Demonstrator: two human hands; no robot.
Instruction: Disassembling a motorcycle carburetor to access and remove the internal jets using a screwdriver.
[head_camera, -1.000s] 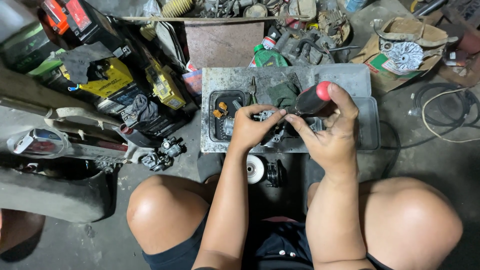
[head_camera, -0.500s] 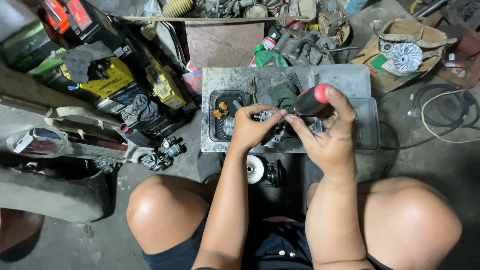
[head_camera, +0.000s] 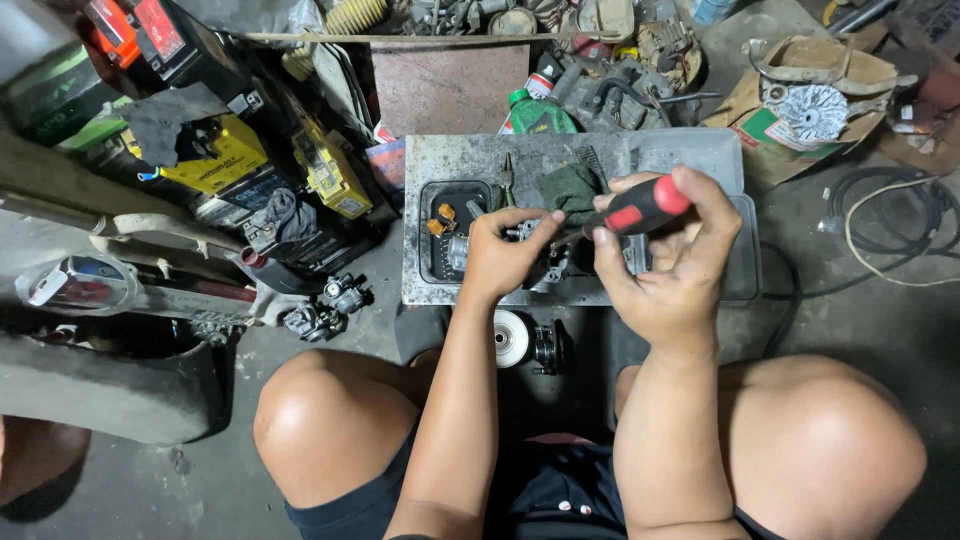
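Note:
My right hand (head_camera: 665, 265) grips a screwdriver with a red and black handle (head_camera: 640, 208), its shaft angled down and left toward a small metal engine part (head_camera: 540, 260). My left hand (head_camera: 505, 250) holds that metal part steady on a grey metal tray (head_camera: 470, 160). The screwdriver tip is hidden between my hands. A black recess in the tray (head_camera: 450, 240) holds small orange and metal pieces just left of my left hand. A dark green rag (head_camera: 570, 190) lies on the tray behind the part.
Pliers (head_camera: 508, 180) lie on the tray. A white round piece (head_camera: 512, 338) and a black ring (head_camera: 550, 345) sit on the floor between my knees. Yellow and black batteries (head_camera: 225, 165) crowd the left, a green bottle (head_camera: 535, 112) behind, coiled cable (head_camera: 890, 230) at right.
My right hand has turned slightly with the screwdriver handle. My left hand stays on the metal part.

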